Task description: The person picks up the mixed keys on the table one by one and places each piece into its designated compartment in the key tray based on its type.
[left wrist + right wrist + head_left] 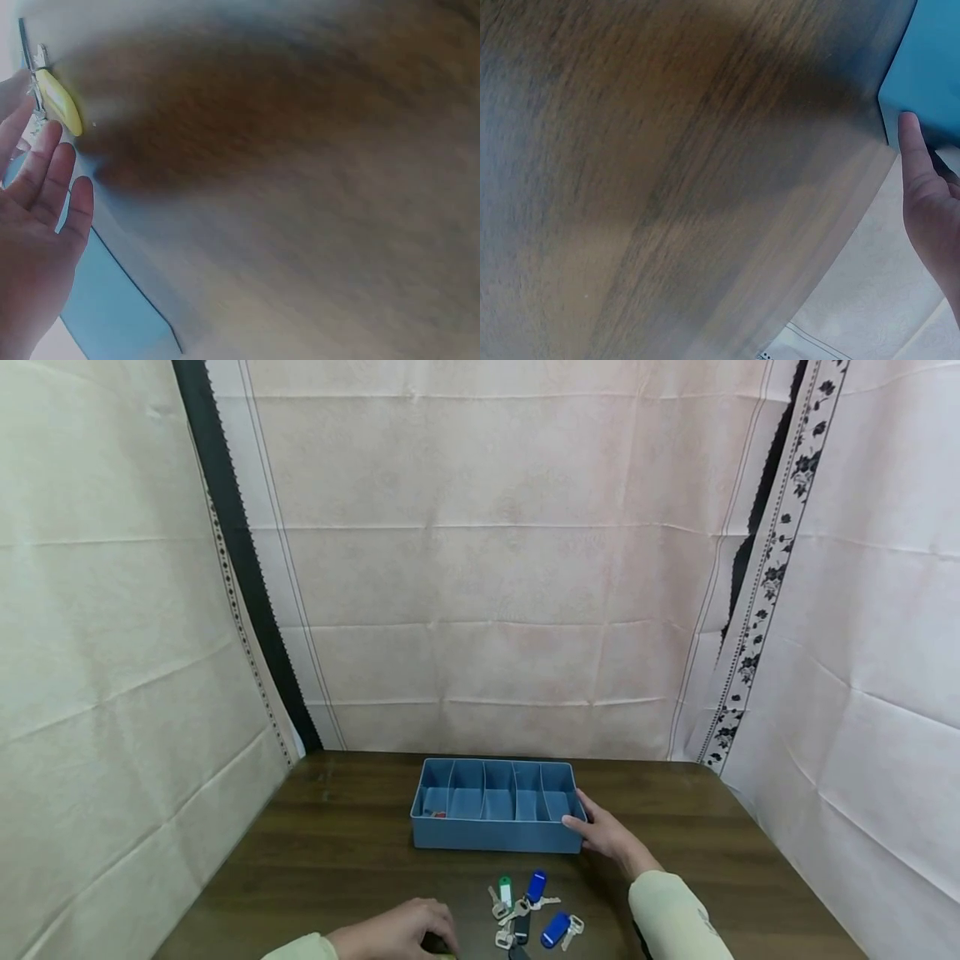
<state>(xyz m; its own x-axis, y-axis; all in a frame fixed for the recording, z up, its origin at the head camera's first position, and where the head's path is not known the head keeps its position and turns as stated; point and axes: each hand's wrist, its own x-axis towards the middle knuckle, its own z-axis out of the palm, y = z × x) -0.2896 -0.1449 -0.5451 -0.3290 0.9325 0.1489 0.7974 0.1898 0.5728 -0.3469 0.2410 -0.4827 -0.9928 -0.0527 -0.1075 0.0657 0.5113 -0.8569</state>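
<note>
A blue compartment tray [497,835] stands on the table, with something small and red [438,814] in its leftmost compartment. My right hand [603,835] holds the tray's right front corner, thumb laid along the wall and the other fingers round the end. Low in the head view, my left hand [408,931] reaches down near the table's front. Its thumb and index finger [22,120] come together at the ring of a yellow key tag [61,103] with silver keys, pinching it; the other fingers stay fairly straight. In the head view only a sliver of yellow shows beneath that hand.
Between my forearms lie keys with two blue tags [556,930], a green tag [506,889] and a black tag [522,928]. The brown wooden table [337,852] has pale cloth [480,568] hanging behind it and on both sides.
</note>
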